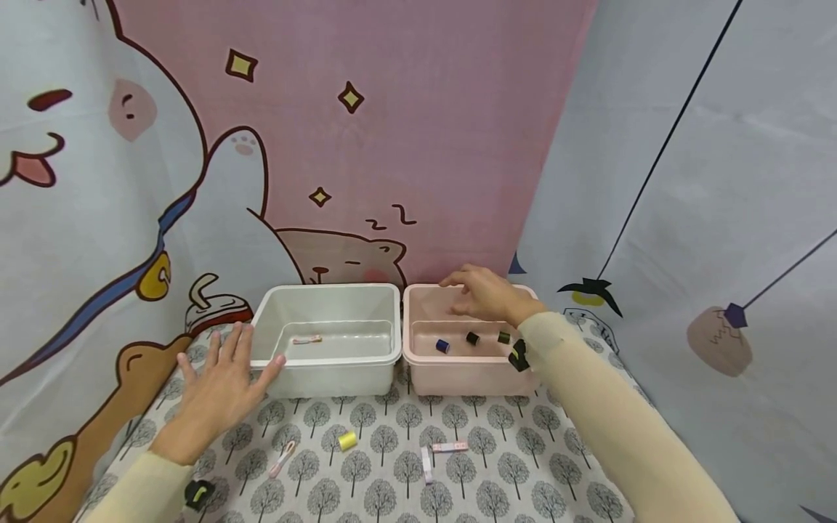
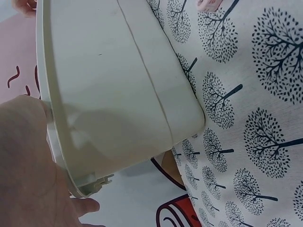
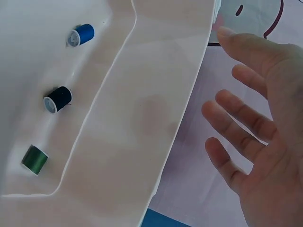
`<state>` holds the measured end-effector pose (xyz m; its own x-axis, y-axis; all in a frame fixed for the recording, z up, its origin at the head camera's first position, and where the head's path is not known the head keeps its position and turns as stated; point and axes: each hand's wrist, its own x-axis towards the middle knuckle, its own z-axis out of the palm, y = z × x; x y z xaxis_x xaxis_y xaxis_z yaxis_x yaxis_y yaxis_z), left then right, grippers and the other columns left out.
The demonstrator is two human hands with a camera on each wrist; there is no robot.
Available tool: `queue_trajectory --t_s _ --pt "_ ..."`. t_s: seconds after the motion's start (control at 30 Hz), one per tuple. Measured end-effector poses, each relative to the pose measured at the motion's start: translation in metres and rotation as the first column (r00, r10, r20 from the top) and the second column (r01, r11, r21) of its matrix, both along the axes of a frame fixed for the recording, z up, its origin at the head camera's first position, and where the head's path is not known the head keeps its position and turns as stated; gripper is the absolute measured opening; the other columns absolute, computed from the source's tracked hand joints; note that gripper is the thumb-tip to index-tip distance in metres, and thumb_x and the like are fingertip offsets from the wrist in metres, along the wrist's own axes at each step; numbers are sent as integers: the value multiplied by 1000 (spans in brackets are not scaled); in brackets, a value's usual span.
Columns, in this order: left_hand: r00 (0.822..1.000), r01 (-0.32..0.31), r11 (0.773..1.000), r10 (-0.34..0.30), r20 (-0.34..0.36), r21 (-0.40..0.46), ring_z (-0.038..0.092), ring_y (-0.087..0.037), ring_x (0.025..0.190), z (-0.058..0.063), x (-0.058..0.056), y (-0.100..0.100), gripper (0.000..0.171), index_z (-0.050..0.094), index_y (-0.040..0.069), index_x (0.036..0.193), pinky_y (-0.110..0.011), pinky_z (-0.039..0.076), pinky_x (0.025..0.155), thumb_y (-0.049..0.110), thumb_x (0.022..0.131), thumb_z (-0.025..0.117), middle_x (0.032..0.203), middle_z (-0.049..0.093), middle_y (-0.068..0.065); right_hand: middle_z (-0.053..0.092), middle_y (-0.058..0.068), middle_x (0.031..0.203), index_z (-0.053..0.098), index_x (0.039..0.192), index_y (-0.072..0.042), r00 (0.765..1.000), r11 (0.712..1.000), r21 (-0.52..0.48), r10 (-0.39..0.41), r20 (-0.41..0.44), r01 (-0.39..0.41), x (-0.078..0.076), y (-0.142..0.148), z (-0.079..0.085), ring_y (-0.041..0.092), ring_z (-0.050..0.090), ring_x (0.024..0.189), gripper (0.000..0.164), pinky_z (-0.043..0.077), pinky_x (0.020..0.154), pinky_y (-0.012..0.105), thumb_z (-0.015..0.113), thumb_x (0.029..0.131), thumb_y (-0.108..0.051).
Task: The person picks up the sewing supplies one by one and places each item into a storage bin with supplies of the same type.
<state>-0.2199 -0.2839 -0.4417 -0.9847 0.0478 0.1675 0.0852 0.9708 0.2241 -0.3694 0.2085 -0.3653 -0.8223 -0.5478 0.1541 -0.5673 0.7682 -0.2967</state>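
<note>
My left hand (image 1: 222,385) is at the left front corner of the white bin (image 1: 333,361), fingers straight and spread; in the left wrist view it lies along the bin's rim (image 2: 53,118). A small pinkish slim piece (image 1: 307,339) lies inside that bin. Above the back of the pink bin (image 1: 471,379) hovers my right hand (image 1: 487,294), fingers loosely bent and holding nothing. On the pink bin's floor lie a blue thread spool (image 3: 81,35), a black thread spool (image 3: 58,99) and a green thread spool (image 3: 35,160).
On the tree-print cloth (image 1: 379,501) in front of the bins lie a yellow thread spool (image 1: 347,440), a pink slim looped piece (image 1: 282,459) and two small pale pink strips, one upright (image 1: 427,465) and one crosswise (image 1: 450,447). A cartoon-print curtain (image 1: 425,145) hangs behind.
</note>
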Motion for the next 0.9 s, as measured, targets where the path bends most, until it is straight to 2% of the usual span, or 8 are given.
queue_trajectory --t_s 0.27,0.73,0.9 --pt "1000 -2 1000 2 2 -6 9 -73 173 -2 1 -1 109 13 -2 185 -104 -12 121 80 117 34 192 9 -35 74 19 149 76 152 -10 999 1000 -20 15 -28 -15 9 9 -2 42 77 132 52 66 110 57 89 104 -24" --pt "1000 3 1000 -3 11 14 9 -73 173 -3 0 -1 109 10 -1 186 -104 -14 120 80 117 35 193 5 -34 75 18 146 77 151 -10 997 999 -30 18 -74 -20 30 21 -3 39 78 126 51 69 103 56 88 107 -31" --pt "1000 4 1000 -4 8 13 8 -73 173 -3 -2 -1 109 11 -2 185 -104 -14 120 80 117 34 193 4 -34 75 12 146 76 155 -16 996 1000 -11 -13 -86 12 40 26 -5 35 79 127 53 70 103 55 87 107 -36"
